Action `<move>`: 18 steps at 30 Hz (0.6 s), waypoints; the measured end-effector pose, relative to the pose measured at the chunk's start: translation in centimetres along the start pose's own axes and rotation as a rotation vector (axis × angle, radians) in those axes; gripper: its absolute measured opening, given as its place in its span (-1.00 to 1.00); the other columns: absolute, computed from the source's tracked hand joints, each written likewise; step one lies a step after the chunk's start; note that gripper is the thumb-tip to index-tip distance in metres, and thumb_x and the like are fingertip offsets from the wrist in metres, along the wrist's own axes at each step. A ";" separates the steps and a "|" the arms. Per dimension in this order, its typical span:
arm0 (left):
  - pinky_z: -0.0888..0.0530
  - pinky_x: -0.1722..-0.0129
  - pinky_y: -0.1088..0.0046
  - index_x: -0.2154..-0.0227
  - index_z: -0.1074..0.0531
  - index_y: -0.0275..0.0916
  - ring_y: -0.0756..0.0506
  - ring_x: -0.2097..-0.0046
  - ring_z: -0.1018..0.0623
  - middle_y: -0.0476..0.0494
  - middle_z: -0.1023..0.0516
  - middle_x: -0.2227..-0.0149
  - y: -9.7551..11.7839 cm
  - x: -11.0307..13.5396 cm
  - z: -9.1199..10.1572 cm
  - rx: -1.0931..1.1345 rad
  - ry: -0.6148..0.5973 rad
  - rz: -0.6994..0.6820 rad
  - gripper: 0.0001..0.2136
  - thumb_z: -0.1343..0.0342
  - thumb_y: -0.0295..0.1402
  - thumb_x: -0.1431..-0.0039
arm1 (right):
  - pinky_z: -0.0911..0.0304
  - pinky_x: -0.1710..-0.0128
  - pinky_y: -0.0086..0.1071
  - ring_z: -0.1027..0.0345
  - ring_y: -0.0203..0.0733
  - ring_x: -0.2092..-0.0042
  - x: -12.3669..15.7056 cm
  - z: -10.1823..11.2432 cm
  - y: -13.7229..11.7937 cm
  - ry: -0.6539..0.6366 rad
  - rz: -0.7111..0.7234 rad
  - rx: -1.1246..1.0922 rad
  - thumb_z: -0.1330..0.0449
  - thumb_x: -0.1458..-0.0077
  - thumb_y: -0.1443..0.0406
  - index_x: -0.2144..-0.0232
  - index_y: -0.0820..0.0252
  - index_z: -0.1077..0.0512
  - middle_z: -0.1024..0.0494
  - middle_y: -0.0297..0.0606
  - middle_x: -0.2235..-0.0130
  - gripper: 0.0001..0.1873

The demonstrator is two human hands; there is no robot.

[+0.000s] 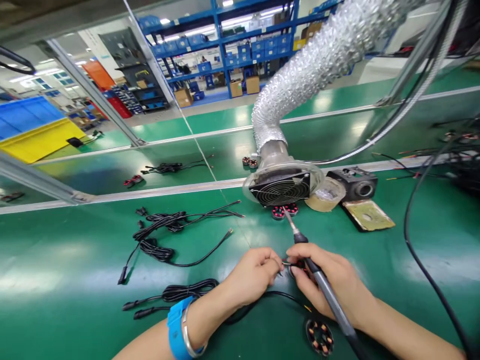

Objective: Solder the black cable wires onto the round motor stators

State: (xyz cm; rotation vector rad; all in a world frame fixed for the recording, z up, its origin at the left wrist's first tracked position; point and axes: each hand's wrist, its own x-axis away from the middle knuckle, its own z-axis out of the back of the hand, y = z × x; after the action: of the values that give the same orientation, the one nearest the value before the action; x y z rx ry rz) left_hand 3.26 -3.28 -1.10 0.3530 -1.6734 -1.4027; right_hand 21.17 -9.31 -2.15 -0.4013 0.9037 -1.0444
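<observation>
My left hand [258,272] is closed in a pinch on the thin end of a black cable, its fingertips almost meeting those of my right hand. My right hand [332,280] is wrapped round a soldering iron [330,295], whose metal tip points up and away toward the fan. Its thumb and fingers also hold a small round motor stator [291,270], mostly hidden behind them. A black cable [281,294] with a yellow wire end runs below both hands. Closer to me lies another stator [319,337] with copper windings, flat on the green bench.
A round fume fan [283,190] on a silver duct [296,90] stands ahead, two stators [278,212] at its foot. Right of it are a tape roll [326,197], a soldering iron stand [354,182] and a sponge [369,215]. Coiled black cables [157,250] lie left.
</observation>
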 end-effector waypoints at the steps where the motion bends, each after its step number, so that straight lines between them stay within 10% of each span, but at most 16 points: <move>1: -0.04 0.55 0.50 0.47 -0.35 -0.26 0.06 0.58 -0.12 0.14 -0.19 0.67 -0.1 0.0 0.0 0.007 0.000 0.005 -0.87 0.01 -0.33 -0.09 | -0.32 0.33 -0.50 -0.43 -0.35 0.37 0.0 0.2 -0.1 -0.013 -0.035 -0.014 -0.10 -0.14 0.47 0.07 0.08 -0.30 -0.51 -0.38 0.30 -0.68; 18: -0.04 0.55 0.51 0.47 -0.32 -0.25 0.06 0.57 -0.11 0.14 -0.16 0.65 -0.2 0.2 0.0 -0.089 0.038 0.009 -0.82 0.04 -0.25 -0.13 | -0.33 0.27 -0.44 -0.46 -0.29 0.31 0.5 -0.2 0.0 0.041 -0.036 -0.035 -0.07 -0.15 0.49 0.05 0.09 -0.34 -0.55 -0.33 0.28 -0.66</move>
State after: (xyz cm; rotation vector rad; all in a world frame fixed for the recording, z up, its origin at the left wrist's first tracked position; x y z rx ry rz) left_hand 3.07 -3.44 -1.19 0.3190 -1.5742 -1.4496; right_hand 21.07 -9.68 -2.51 -0.4279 0.9557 -1.0742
